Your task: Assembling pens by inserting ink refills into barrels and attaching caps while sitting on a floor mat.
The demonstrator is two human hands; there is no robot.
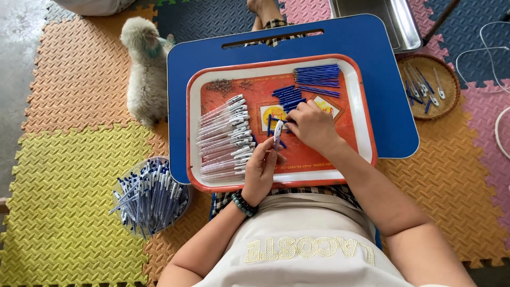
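My left hand (261, 171) holds a clear pen barrel with a white cap (277, 134), tilted upright over an orange tray (366, 133). My right hand (312, 126) rests on the tray's middle, its fingertips on small blue pen parts (287, 97). A stack of clear pen barrels (226, 138) lies on the tray's left side. Thin blue refills (317, 77) lie at the tray's far right corner. Tiny metal springs (220, 85) sit at its far left corner. The tray rests on a blue lap table (393, 106).
A clear tub of finished blue and white pens (150, 195) stands on the foam mat at my left. A small white dog (146, 69) sits beyond it. A woven basket with pen parts (429, 86) and a steel tray (396, 21) lie at the right.
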